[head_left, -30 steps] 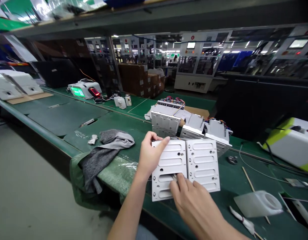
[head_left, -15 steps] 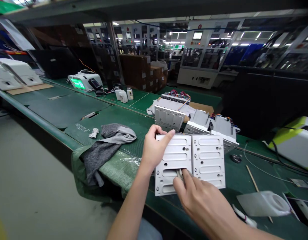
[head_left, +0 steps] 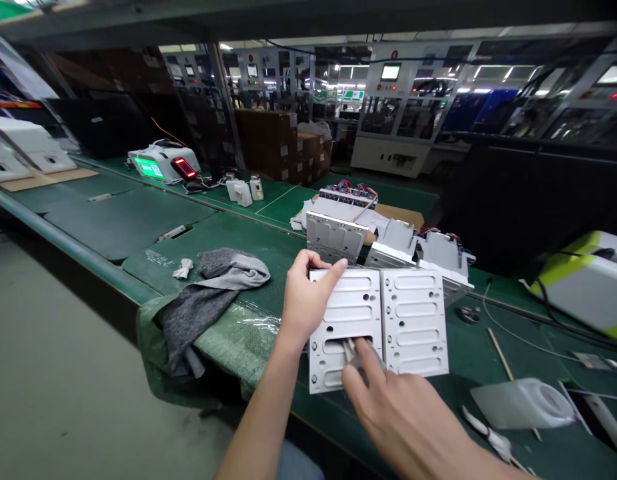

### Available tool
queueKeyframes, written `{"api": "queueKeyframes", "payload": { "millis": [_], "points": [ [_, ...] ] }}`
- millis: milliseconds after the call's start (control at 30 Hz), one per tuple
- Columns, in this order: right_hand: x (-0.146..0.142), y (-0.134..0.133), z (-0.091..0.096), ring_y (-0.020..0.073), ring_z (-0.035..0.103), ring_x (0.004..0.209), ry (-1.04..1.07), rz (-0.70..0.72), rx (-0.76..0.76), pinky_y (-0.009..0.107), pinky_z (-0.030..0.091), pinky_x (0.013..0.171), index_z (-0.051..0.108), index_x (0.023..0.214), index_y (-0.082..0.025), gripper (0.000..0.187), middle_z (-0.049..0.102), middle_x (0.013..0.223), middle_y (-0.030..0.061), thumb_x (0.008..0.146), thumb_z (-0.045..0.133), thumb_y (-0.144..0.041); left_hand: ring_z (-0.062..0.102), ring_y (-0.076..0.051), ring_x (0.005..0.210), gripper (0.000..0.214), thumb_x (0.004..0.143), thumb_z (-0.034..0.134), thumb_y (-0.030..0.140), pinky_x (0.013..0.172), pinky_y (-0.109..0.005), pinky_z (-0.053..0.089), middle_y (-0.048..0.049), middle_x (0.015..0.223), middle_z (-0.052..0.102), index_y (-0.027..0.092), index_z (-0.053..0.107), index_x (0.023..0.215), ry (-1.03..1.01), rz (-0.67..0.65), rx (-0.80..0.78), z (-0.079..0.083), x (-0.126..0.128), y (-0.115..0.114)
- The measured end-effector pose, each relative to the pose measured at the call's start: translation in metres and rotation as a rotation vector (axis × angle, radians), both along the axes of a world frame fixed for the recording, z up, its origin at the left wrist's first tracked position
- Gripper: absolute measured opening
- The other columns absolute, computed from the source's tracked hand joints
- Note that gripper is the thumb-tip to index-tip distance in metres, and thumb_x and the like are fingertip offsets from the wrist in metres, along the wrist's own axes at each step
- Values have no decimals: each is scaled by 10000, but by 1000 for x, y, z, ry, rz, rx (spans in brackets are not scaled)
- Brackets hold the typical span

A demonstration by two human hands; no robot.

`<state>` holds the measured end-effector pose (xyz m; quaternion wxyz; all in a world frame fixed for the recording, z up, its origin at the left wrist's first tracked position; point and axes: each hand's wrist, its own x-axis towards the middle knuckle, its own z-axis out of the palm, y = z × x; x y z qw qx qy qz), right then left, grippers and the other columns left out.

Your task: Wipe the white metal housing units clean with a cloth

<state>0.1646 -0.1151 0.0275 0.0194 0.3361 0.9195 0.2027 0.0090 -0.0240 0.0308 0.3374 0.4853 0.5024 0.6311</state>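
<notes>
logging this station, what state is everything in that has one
metal panel: gripped at its upper left
left hand: closed on the panel edge
right hand: fingers at the panel's open slot
grey cloth: crumpled, draped
green screen: lit
handheld device: glowing red
rear machine screen: lit

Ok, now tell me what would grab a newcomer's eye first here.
Probably the pair of pale slotted metal panels front and centre, with the left hand gripping the upper left corner and the right hand at an opening low in the left panel. Next, the bright green screen and the red-lit device beside it, towards the back left of the bench. Then the grey cloth, draped over the bench's near edge.
</notes>
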Motion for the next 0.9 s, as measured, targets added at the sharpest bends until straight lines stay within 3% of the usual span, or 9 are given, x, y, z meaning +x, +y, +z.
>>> {"api": "queueKeyframes", "payload": {
  "millis": [100,233,433,567,733,900],
  "points": [
    [6,-6,-22,131,504,333,36,-13,0,279,299,313,628,1029,-90,342,605,1249,313,709,516,-43,474,-115,705,337,775,720,393,701,-230,389,42,750,551,217,433,757,-1,4,-3,0,0,2],
    [10,-3,-38,96,481,365,210,-62,-74,254,334,321,633,1157,-91,435,608,1272,275,760,465,-28,474,-116,698,338,776,716,397,693,-228,390,42,742,555,218,430,754,-2,6,-6,2,-1,3],
    [5,5,-14,51,497,390,122,-95,-171,201,312,327,644,925,-111,187,613,1248,255,783,537,-53,478,-114,696,345,772,722,394,691,-223,394,42,737,562,219,426,750,1,2,1,2,-1,3],
    [2,4,-1,80,562,399,-15,-90,-134,203,361,344,614,915,-129,157,609,1251,265,795,538,-62,475,-112,691,348,770,726,397,688,-221,396,43,734,561,218,428,747,2,-1,5,1,-1,3],
    [3,2,0,172,611,385,-180,-23,-40,260,406,324,605,1009,-141,232,611,1240,306,781,566,-127,469,-108,678,350,766,732,395,671,-221,391,43,732,566,215,433,743,-3,4,0,0,-1,3],
    [7,1,-7,161,608,397,-102,28,85,252,404,342,593,1019,-125,253,639,1197,297,769,551,-129,477,-107,674,351,763,731,393,673,-221,400,46,727,569,215,429,745,-21,3,-7,1,-1,2]
  ]
}}
